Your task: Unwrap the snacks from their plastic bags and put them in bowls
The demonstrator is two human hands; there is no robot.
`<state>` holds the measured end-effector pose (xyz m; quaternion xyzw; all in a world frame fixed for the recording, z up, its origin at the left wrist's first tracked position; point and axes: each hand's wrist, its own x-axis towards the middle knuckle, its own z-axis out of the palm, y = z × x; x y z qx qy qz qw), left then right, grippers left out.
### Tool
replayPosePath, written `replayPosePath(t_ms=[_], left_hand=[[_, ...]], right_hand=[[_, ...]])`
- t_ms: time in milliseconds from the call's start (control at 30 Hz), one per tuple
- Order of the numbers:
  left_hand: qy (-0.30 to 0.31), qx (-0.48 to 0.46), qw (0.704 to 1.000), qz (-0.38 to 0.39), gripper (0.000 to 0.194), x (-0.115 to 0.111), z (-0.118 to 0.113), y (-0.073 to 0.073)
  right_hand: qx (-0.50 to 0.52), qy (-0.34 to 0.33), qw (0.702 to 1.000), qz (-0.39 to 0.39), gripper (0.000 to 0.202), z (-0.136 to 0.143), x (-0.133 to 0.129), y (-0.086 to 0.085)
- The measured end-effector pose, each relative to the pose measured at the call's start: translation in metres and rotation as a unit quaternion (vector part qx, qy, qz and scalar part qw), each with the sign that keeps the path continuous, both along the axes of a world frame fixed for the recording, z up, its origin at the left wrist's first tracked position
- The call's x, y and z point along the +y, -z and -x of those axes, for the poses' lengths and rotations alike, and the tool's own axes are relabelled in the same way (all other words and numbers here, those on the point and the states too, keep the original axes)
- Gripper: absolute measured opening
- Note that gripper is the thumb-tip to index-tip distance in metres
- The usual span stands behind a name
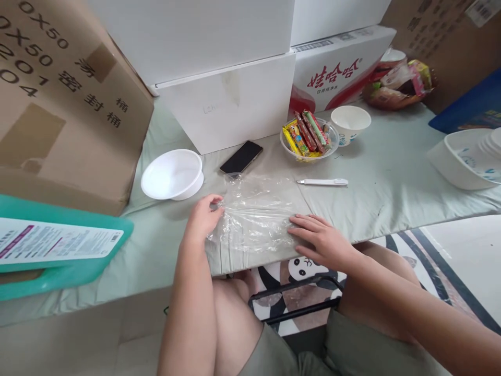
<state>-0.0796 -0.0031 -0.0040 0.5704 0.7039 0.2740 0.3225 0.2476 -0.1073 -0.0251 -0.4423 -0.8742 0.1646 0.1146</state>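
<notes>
A crinkled clear plastic bag (256,214) lies spread near the front edge of the cloth-covered table; whether it is sealed cannot be made out. My left hand (204,215) pinches its left edge between curled fingers and thumb. On the bag's right side rests my right hand (319,237), fingers stretched out and slightly apart, gripping nothing. Just behind the bag is a black phone (241,157). A white utility knife (323,182) lies to the right, and a white plastic bowl (172,175) stands to the left.
A clear bowl (287,151) of wrapped snacks stands beside a paper cup (351,125). White cartons (242,99) line the back. At left are a big cardboard box (70,115) and a green jug (78,277). A basket of packets (395,99) and a white container (454,164) stand right.
</notes>
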Motion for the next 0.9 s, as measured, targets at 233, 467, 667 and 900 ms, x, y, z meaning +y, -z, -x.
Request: replayPosePath(t_ms=[233, 467, 667, 900], left_hand=[[0.063, 0.168, 0.983, 0.027, 0.037, -0.030, -0.017, -0.038], [0.471, 0.180, 0.862, 0.045, 0.066, -0.091, -0.085, -0.038], [0.444, 0.182, 0.877, -0.003, 0.068, -0.084, -0.076, -0.043], [0.320, 0.143, 0.937, -0.015, 0.021, -0.075, -0.065, -0.051]], right_hand=[[-0.001, 0.024, 0.999, -0.046, 0.052, -0.015, -0.011, 0.011], [0.100, 0.024, 0.990, -0.094, 0.012, -0.017, -0.019, 0.016], [0.241, 0.163, 0.952, -0.091, 0.011, -0.027, -0.012, -0.008], [0.295, 0.366, 0.883, -0.007, 0.021, -0.026, 0.006, -0.028]])
